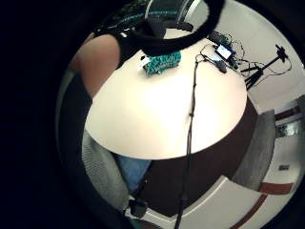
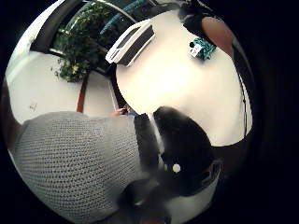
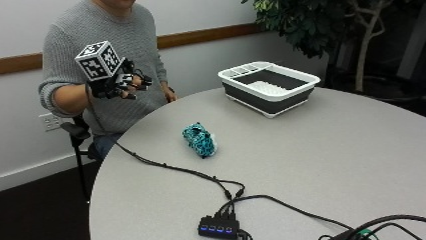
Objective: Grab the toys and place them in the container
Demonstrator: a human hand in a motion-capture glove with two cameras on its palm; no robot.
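Note:
A teal and black patterned plush toy [image 3: 200,140] lies on the round grey table [image 3: 319,165], near the person's side. The white and dark container [image 3: 269,87] stands at the table's far edge and looks empty. My gloved right hand [image 3: 125,84] is raised in the air off the table's edge, to the left of the toy and well apart from it. Its fingers hang loosely curled and hold nothing. The palm views look down on the table from a distance: the toy [image 1: 162,62] [image 2: 202,48] appears small, and the container [image 2: 131,43] shows beyond it.
A black cable [image 3: 180,170] runs across the table from the hand to a small hub [image 3: 216,227] at the near edge. The person's bare left hand [image 3: 170,95] rests by the table's edge. A potted plant [image 3: 313,25] stands behind the container.

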